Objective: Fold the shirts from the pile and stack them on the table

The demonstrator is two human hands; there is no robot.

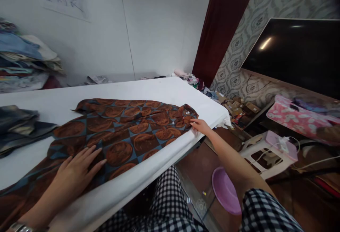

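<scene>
Head view, the only one I have: a brown shirt with large rust circles on a blue-and-brown check lies spread flat across the white bench, collar end toward the far right corner, lower part running off toward the near left. I note the left hand resting palm down on the lower part of the shirt, fingers extended and slightly spread, gripping nothing; a metal watch band shows at that wrist. The right hand reaches out to the collar end at the bench's right edge, fingertips on the fabric near the collar; it looks like a light pinch of the cloth edge, but I cannot tell for sure whether the fingers close on it or only press. A small label sits at the collar just beside that hand. At the bench's left edge lies a dark folded garment, apart from the shirt. Behind it, against the wall, a stack of folded clothes. Below the bench to the right: a pink basin on the floor, a white stool with cables on it, and a pink patterned bag. Black-and-white checked clothing covers the person's legs.
</scene>
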